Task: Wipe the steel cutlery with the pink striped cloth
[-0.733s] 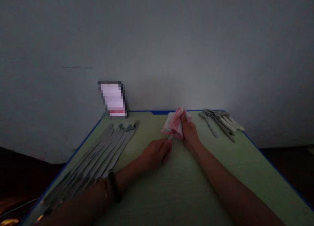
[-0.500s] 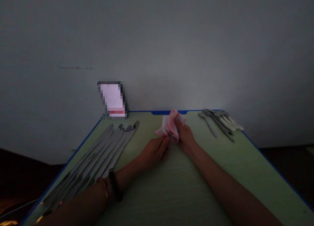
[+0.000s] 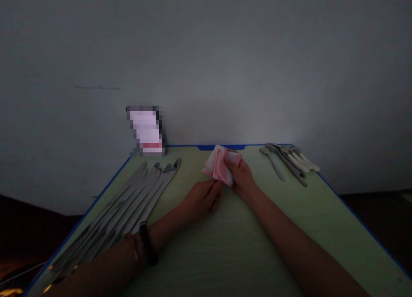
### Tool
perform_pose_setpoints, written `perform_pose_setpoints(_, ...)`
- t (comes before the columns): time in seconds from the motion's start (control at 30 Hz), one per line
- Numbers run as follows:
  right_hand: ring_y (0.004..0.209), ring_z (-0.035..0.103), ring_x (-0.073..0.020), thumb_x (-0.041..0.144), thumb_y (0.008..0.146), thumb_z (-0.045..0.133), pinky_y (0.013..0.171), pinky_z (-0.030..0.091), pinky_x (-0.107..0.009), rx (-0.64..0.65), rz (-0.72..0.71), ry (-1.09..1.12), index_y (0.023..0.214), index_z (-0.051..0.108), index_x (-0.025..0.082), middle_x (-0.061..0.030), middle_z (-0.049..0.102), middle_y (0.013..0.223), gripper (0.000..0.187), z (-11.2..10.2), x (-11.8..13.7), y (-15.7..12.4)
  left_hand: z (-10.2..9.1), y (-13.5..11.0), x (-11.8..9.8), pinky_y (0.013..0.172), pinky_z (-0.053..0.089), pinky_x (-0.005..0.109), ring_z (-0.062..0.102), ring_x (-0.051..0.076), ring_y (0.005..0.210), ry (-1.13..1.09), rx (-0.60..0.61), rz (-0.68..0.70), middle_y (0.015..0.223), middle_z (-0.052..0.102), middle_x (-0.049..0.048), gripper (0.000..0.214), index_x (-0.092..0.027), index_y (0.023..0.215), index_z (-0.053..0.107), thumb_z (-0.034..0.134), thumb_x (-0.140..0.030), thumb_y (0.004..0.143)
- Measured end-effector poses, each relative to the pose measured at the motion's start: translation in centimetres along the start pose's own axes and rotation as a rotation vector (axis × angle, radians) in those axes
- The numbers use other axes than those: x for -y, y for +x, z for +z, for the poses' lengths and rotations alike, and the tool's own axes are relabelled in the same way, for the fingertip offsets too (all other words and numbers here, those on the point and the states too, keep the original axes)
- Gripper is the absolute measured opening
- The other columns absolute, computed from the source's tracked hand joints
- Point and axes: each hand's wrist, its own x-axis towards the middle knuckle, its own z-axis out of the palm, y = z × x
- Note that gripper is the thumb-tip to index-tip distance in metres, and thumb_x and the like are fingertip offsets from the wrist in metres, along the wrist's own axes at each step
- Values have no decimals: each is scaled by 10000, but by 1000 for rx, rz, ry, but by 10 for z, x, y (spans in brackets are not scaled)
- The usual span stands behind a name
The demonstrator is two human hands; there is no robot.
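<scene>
From the head view, the right hand [image 3: 242,181] was closed on a pink-and-white cloth [image 3: 219,166], holding it up near the far edge of the green table [image 3: 244,250]. The left hand [image 3: 201,200] lay half-curled just beside the cloth; whether it gripped anything could not be told. Long grey utensils [image 3: 119,202] lay fanned to the left, a bunch of spoons [image 3: 285,162] to the right.

Two hands [image 3: 200,201], one pink-white cloth [image 3: 219,166], one pixelated card [image 3: 146,129], one long cutlery row [image 3: 122,202], one short cutlery bunch [image 3: 286,162].
</scene>
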Motion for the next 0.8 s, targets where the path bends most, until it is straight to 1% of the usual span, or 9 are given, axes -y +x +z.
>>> perform_pose_setpoints(0.1,760,612,-143,367,672,684,690,493,-270,-44,-53,-45,981,597,202,-38,676,922,361,0,-3,2,0,0,0,552,398,223,465,108,427,13,11,6,432,477,-67,395,-199,669,468,272,-407,941)
perform_pose_setpoints(0.23,759,611,-152,460,696,639,662,475,-260,-78,-47,-41,974,610,191,-44,674,918,387,1,-2,1,-1,-1,-1,546,386,220,483,105,449,77,34,38,472,508,-56,392,-197,650,466,296,-404,935)
perform_pose_setpoints(0.4,679,596,-158,591,740,520,562,423,-245,-104,-18,-93,975,611,179,-34,671,779,482,2,0,-1,-1,-3,-3,553,381,220,504,105,485,138,62,87,504,539,-42,394,-192,640,478,316,-401,932)
perform_pose_setpoints(0.6,710,600,-167,605,723,532,615,433,-259,-82,6,-147,898,623,164,-46,670,764,483,2,3,-2,-1,-4,-4,522,361,211,488,96,476,149,74,102,505,529,-41,393,-184,625,476,325,-381,930)
perform_pose_setpoints(0.7,704,598,-165,621,714,534,609,432,-255,-90,20,-148,882,623,159,-45,668,761,499,2,3,-2,-1,-4,-5,509,353,210,485,98,473,154,75,90,495,521,-41,389,-183,608,471,343,-377,919)
perform_pose_setpoints(0.8,687,592,-157,637,711,529,590,432,-246,-116,46,-88,880,616,168,-40,669,773,507,1,1,0,-2,-4,-6,504,353,209,487,100,474,143,84,80,499,527,-40,367,-184,618,478,360,-374,909)
